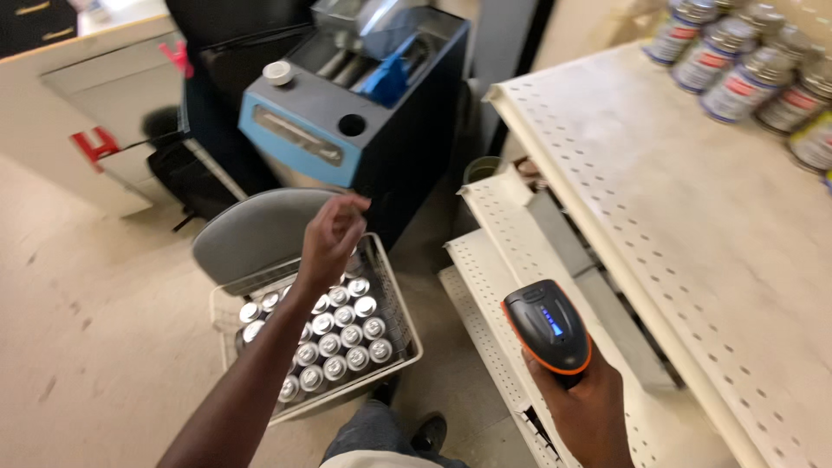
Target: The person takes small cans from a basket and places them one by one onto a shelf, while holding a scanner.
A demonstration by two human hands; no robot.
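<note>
Head view: scanner [548, 325] in right grip [589, 407].

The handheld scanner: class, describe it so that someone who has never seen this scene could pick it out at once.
Start at the long cream perforated shelf on the right, with cans at its far end. Below its near edge, the right hand grips the scanner. It is the only black device with an orange rim and small blue lights; everything around it is pale shelving.
</note>
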